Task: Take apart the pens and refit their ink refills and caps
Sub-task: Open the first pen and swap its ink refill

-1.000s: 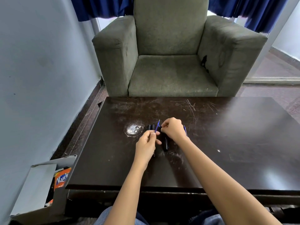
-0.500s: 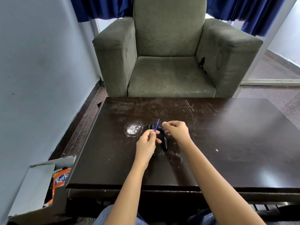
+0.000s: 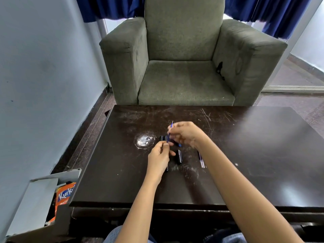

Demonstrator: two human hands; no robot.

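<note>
Two hands near mid-tabletop [image 3: 254,155]: left hand [image 3: 160,155] pinches black pen barrel [image 3: 166,170], blue refill [image 3: 170,131] sticking up; right hand [image 3: 185,135] blurred beside refill, grip unclear; cap [image 3: 178,156], spare refills [image 3: 201,159] lie alongside.

The desk [image 3: 263,155] is dark brown, streaked with pale scratches and marked by one whitish round patch [image 3: 144,141]. The refill [image 3: 170,131] is blue; the barrel [image 3: 166,170] and cap [image 3: 178,156] are black. Two loose refills [image 3: 201,159] show purple and clear. The armchair [image 3: 185,81] is grey-green, the curtains [image 3: 112,7] deep blue, the wall [image 3: 43,67] pale blue-grey, the packet [image 3: 64,195] orange with white lettering
</note>
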